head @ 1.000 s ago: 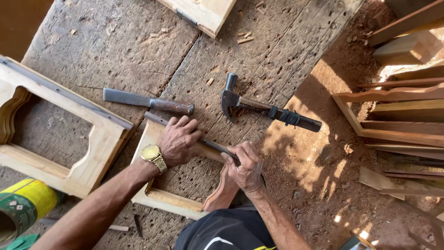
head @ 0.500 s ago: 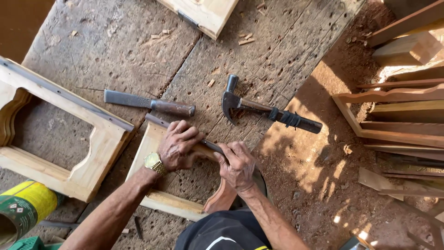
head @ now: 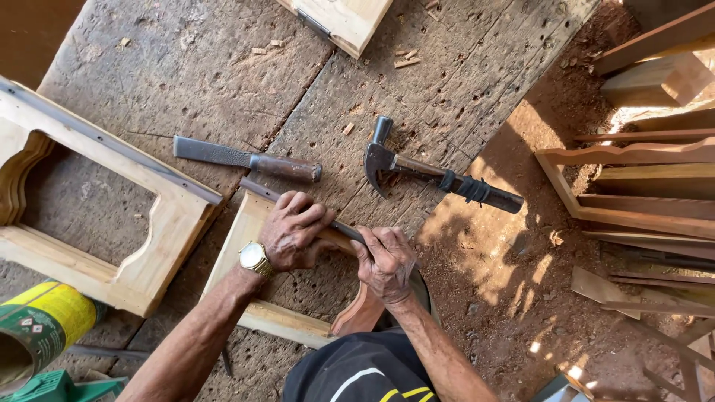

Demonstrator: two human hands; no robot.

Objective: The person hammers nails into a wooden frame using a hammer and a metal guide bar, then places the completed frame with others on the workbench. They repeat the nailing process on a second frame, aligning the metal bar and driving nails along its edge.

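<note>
Both hands closed on a long dark metal strip [head: 344, 229] lying along the top rail of a small pale wooden frame [head: 246, 246] on the worn plank desk [head: 186, 67]. The left hand [head: 294, 232], wearing a gold wristwatch [head: 253, 257], gripped it beside the right hand [head: 386, 262]. Just beyond the frame lay a brown-handled chisel [head: 246, 158] and a black-handled claw hammer [head: 436, 179].
</note>
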